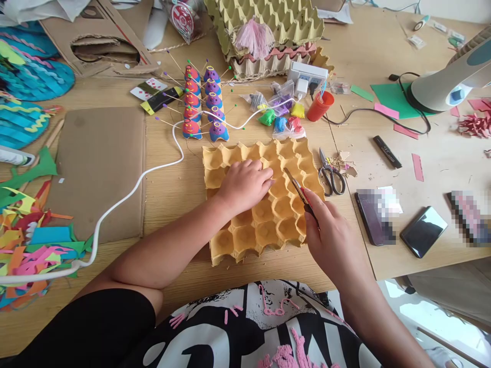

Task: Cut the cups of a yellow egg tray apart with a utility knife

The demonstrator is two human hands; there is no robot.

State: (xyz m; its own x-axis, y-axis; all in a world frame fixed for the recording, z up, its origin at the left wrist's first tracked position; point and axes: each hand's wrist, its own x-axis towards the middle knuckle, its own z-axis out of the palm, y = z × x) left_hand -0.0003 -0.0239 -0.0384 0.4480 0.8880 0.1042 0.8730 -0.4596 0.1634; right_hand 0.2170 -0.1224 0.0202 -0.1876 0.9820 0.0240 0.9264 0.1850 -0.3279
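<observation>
A yellow-orange pulp egg tray [266, 232] lies on the table in front of me, its cups facing up. My left hand [247, 186] rests on the middle of it, fingers curled down around the ridges between the cups; the fingertips are partly hidden. In my right hand [332, 232] is a utility knife [300, 191], held at the tray's right side. Its blade points forward and left, over the cups near the right edge. Black-handled scissors [332, 175] lie just beyond that edge, beside small scraps [345, 162].
Painted egg-cup figures [192, 99] with pins stand behind the tray. A white cable [141, 176] crosses the left side, over a cardboard sheet [103, 174]. Further back are stacked egg trays [276, 30], a power strip [307, 74] and a red cup [320, 106]. Phones [424, 231] lie right.
</observation>
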